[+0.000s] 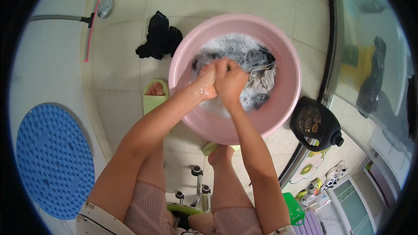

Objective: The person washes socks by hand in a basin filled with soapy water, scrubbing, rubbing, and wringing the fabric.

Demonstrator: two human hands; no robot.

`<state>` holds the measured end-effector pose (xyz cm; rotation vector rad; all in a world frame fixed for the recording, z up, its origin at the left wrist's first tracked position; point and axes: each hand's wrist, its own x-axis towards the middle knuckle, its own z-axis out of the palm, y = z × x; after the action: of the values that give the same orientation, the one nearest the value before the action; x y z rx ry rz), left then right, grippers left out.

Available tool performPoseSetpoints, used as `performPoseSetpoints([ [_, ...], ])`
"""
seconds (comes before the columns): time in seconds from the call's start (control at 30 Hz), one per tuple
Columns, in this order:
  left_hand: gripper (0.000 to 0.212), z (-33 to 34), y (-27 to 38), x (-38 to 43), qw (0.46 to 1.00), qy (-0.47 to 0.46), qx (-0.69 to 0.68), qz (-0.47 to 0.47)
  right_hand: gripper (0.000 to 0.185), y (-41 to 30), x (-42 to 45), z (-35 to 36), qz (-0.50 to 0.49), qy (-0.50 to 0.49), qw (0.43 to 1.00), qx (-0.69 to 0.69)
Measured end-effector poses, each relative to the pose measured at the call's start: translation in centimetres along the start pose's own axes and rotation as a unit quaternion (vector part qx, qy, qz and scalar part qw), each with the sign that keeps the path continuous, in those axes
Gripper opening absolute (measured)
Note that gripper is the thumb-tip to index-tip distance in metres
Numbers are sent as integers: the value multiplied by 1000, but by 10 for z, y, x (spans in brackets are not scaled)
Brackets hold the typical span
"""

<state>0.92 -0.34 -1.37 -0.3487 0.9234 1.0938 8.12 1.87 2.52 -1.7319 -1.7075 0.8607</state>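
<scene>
Over a round pink plastic basin (282, 49), my left hand (206, 80) and my right hand (231, 79) are pressed together, fingers bent. The left hand and wrist are wet and glisten with suds. A small dark patch shows between the fingers; whether cloth is gripped there is hidden. White foam (228, 44) floats on the water below. A light grey cloth (264, 79) lies bunched beside my right hand, partly above the water. Dark cloth (258, 57) is soaking at the basin's far right side.
Black clothing (159, 37) lies crumpled on the tiled floor, left of the basin. A black jug (315, 124) lies close by its right side, near the glass door track. A shower head (106, 7), blue bumpy mat (55, 163) and wheeled stool leg (198, 186) are around me.
</scene>
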Motion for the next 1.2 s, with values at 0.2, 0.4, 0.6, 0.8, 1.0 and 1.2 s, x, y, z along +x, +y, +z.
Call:
performPoseSetpoints([
  [0.2,21,16,18,-3,988,137,-9,67,37,58,39,6,157,-60,979,112],
  [0.4,23,-10,20,19,985,160,-8,68,30,145,37,14,-155,-97,981,-69],
  [0.6,24,-16,18,20,975,201,17,91,20,120,38,6,208,-192,884,373],
  [0.8,36,-14,26,3,986,-149,-65,-37,21,-14,-25,-1,-37,-44,972,227],
  [1.0,33,49,6,-29,992,106,61,-30,19,17,18,-6,-12,-31,998,53],
  [1.2,26,-19,10,1,997,-78,0,-12,21,-24,-8,1,-107,43,993,22],
])
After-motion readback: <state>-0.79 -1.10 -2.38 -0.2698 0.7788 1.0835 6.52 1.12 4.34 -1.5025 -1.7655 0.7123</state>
